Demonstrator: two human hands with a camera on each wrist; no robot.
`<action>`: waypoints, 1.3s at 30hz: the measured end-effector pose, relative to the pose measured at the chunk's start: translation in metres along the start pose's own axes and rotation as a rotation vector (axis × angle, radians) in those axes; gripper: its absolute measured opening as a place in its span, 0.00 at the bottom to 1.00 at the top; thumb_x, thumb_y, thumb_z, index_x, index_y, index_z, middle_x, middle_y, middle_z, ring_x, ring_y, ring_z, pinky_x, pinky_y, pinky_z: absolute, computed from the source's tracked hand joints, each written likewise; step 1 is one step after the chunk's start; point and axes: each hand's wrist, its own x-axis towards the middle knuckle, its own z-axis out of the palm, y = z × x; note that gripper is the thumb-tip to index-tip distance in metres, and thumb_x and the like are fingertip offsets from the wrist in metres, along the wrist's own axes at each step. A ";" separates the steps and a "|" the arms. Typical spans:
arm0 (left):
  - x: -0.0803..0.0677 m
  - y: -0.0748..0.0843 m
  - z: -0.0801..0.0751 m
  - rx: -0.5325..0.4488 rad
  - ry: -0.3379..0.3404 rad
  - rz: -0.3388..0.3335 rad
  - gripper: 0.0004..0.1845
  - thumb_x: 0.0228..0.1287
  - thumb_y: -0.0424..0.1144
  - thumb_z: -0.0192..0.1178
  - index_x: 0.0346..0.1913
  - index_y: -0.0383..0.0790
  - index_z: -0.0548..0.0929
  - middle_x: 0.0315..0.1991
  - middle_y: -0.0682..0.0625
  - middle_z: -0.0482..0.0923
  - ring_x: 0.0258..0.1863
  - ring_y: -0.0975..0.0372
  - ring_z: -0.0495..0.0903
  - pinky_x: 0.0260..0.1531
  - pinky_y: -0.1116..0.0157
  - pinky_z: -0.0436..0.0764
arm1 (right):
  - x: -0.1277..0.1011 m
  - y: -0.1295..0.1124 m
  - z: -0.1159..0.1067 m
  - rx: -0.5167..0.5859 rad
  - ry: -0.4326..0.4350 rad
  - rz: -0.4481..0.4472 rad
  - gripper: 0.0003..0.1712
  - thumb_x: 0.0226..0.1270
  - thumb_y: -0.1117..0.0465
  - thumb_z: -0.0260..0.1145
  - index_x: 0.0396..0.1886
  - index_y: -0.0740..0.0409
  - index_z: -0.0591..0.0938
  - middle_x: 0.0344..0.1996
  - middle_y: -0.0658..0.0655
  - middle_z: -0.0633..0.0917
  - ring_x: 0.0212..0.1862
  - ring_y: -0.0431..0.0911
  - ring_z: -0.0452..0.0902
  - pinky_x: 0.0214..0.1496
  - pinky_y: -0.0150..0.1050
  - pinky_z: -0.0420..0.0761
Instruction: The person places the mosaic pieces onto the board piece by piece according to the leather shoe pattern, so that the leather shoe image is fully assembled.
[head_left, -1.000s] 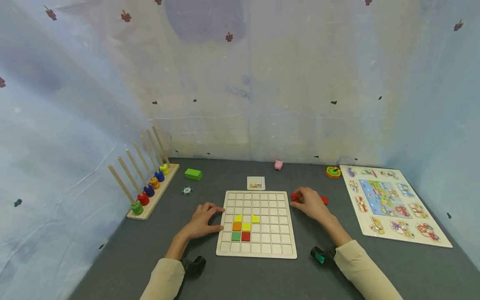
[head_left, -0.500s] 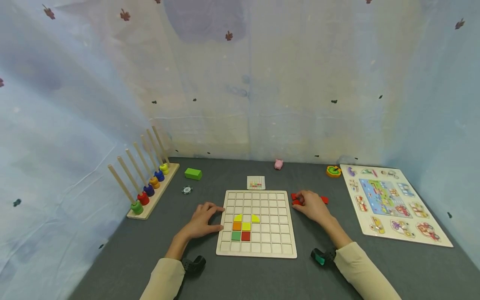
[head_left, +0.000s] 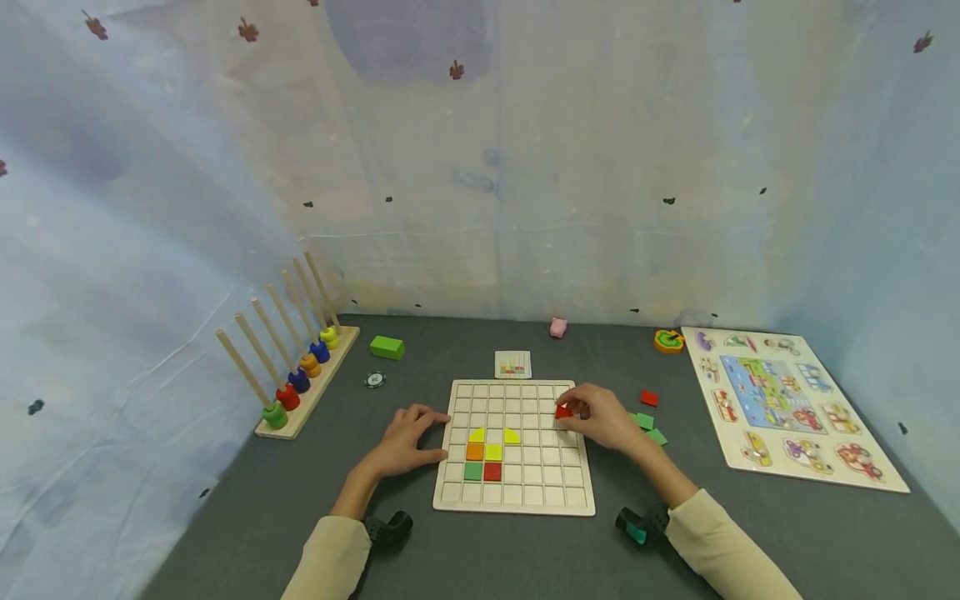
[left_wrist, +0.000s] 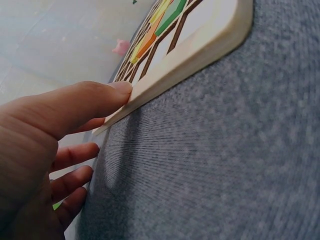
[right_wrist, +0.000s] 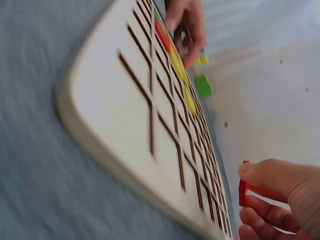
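Observation:
A pale wooden grid board (head_left: pixel 525 492) lies flat on the grey table, with yellow, orange, green and red tiles (head_left: pixel 483 454) set in its left cells. My left hand (head_left: pixel 408 440) rests against the board's left edge (left_wrist: pixel 190 57), thumb touching it, fingers relaxed. My right hand (head_left: pixel 596 417) hovers over the board's right side and pinches a small red tile (head_left: pixel 563 412), seen edge-on as the red tile (right_wrist: pixel 243 190) in the right wrist view, above the board (right_wrist: pixel 125 115).
Loose green tiles (head_left: pixel 649 427) and one red tile (head_left: pixel 649 398) lie right of the board. A pattern card (head_left: pixel 513 364) sits behind it. A peg rack with rings (head_left: pixel 296 379), green block (head_left: pixel 387 347), pink figure (head_left: pixel 557 327) and picture puzzle (head_left: pixel 780 404) ring the table.
My right hand has lifted a red tile from the pile right of the board and carried it left over the board's right columns, uncovering the green tiles. The left hand has stayed put.

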 end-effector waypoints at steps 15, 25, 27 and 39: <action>0.000 0.003 -0.002 0.002 -0.001 0.002 0.29 0.54 0.51 0.67 0.59 0.49 0.75 0.55 0.47 0.65 0.51 0.52 0.61 0.51 0.48 0.62 | -0.006 -0.047 0.042 0.054 -0.188 -0.199 0.13 0.53 0.58 0.73 0.37 0.56 0.81 0.29 0.49 0.81 0.29 0.40 0.74 0.34 0.30 0.74; 0.000 0.002 0.000 0.009 0.003 -0.016 0.28 0.53 0.51 0.67 0.58 0.50 0.75 0.54 0.48 0.66 0.51 0.53 0.61 0.50 0.49 0.62 | -0.010 -0.048 0.054 0.080 -0.204 -0.305 0.06 0.53 0.60 0.72 0.32 0.53 0.85 0.31 0.48 0.81 0.35 0.38 0.74 0.39 0.28 0.74; -0.001 0.003 0.000 0.006 0.003 -0.018 0.28 0.53 0.51 0.67 0.58 0.50 0.76 0.54 0.48 0.66 0.51 0.52 0.61 0.50 0.49 0.62 | -0.010 -0.049 0.053 0.081 -0.209 -0.321 0.05 0.54 0.62 0.71 0.32 0.54 0.85 0.32 0.49 0.81 0.36 0.39 0.74 0.40 0.29 0.74; -0.001 0.005 -0.002 -0.004 0.001 -0.029 0.28 0.53 0.51 0.67 0.58 0.49 0.76 0.55 0.47 0.66 0.52 0.52 0.61 0.51 0.49 0.61 | -0.011 -0.047 0.055 -0.008 -0.150 -0.399 0.05 0.55 0.59 0.71 0.31 0.52 0.84 0.32 0.47 0.81 0.37 0.39 0.74 0.42 0.31 0.73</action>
